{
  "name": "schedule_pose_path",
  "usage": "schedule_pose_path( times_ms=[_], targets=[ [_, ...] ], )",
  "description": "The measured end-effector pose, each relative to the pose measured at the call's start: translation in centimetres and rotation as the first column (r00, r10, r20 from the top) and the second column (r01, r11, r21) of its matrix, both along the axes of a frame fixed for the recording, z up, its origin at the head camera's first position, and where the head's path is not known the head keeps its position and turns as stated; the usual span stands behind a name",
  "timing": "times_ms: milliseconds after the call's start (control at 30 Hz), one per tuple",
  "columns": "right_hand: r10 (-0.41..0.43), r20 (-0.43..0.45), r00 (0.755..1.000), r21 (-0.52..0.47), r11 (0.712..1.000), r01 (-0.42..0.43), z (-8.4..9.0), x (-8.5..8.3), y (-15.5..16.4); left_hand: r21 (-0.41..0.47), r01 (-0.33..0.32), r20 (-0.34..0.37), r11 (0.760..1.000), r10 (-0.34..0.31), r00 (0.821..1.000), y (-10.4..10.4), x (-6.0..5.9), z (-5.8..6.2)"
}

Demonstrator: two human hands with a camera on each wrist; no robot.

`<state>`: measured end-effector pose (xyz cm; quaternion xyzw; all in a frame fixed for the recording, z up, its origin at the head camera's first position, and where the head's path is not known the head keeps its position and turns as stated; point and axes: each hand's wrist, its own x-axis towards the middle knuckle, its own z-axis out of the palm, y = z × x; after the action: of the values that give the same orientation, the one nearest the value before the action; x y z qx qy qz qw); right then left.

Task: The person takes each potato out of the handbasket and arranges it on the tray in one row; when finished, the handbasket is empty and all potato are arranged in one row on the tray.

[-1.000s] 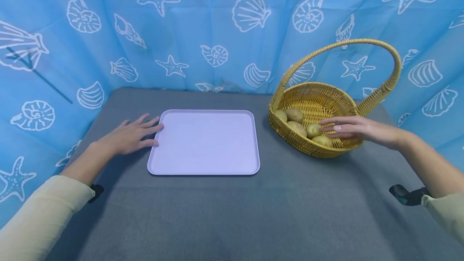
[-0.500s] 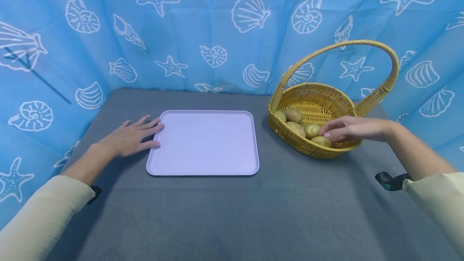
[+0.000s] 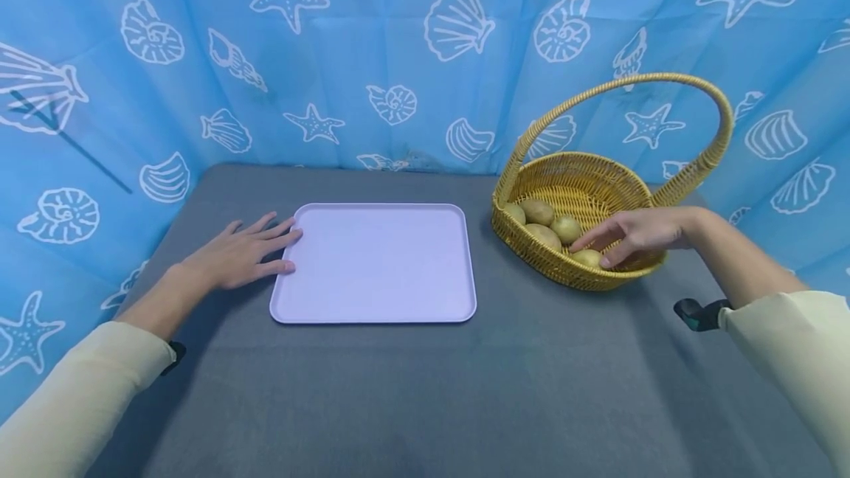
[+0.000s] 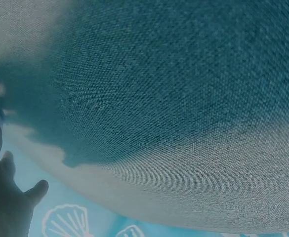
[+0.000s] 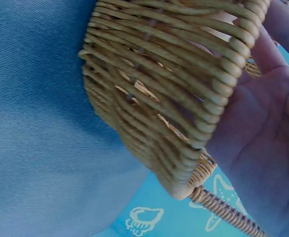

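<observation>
In the head view my left hand point(image 3: 242, 253) lies with fingers spread, its fingertips on the left rim of a pale lilac tray point(image 3: 373, 264). The left wrist view shows that hand point(image 4: 8, 197) dark at the lower left edge. My right hand point(image 3: 627, 234) reaches into a yellow wicker basket point(image 3: 578, 280). Its thumb and fingers span the front potato point(image 3: 587, 258), one at each side. Behind it sit a small potato point(image 3: 567, 229) and several others, including a brownish potato point(image 3: 538, 212). In the right wrist view the basket wall point(image 5: 159, 84) hides the fingertips beside my palm point(image 5: 263, 128).
The basket's tall arched handle point(image 3: 637, 78) rises over it at the back. A grey cloth point(image 3: 398, 389) covers the table. A blue curtain point(image 3: 398, 35) with white shell and starfish prints hangs close behind the table's far edge.
My right hand has lowered into the basket, and its fingers have come down around the front potato. The small potato behind has shifted slightly back. My left hand stays at the tray.
</observation>
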<state>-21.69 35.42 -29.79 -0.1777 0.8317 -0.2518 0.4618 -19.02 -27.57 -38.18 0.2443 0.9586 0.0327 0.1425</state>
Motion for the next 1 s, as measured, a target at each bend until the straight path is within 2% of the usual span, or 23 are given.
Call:
schedule_pose_path(
  times_ms=[200, 400, 667, 1000],
  targets=[
    [-0.017, 0.109, 0.994, 0.052, 0.999, 0.011, 0.3, -1.2, -0.8, -0.004, 0.002, -0.007, 1.0, -0.002, 1.0, 0.0, 0.1, 0.0],
    [-0.078, 0.258, 0.963, 0.037, 0.997, 0.071, 0.3, -2.1, -1.5, -0.004, 0.003, -0.009, 1.0, -0.003, 1.0, 0.1, 0.0, 0.0],
    [-0.089, 0.279, 0.956, 0.093, 0.994, 0.066, 0.6, -2.7, -2.6, -0.012, 0.001, -0.009, 1.0, -0.001, 1.0, 0.0, -0.2, -0.1],
    [-0.057, 0.24, 0.969, 0.098, 0.995, 0.034, 0.5, -2.7, -3.2, -0.005, -0.003, -0.008, 1.0, 0.003, 1.0, 0.0, -0.1, -0.1]
  ],
)
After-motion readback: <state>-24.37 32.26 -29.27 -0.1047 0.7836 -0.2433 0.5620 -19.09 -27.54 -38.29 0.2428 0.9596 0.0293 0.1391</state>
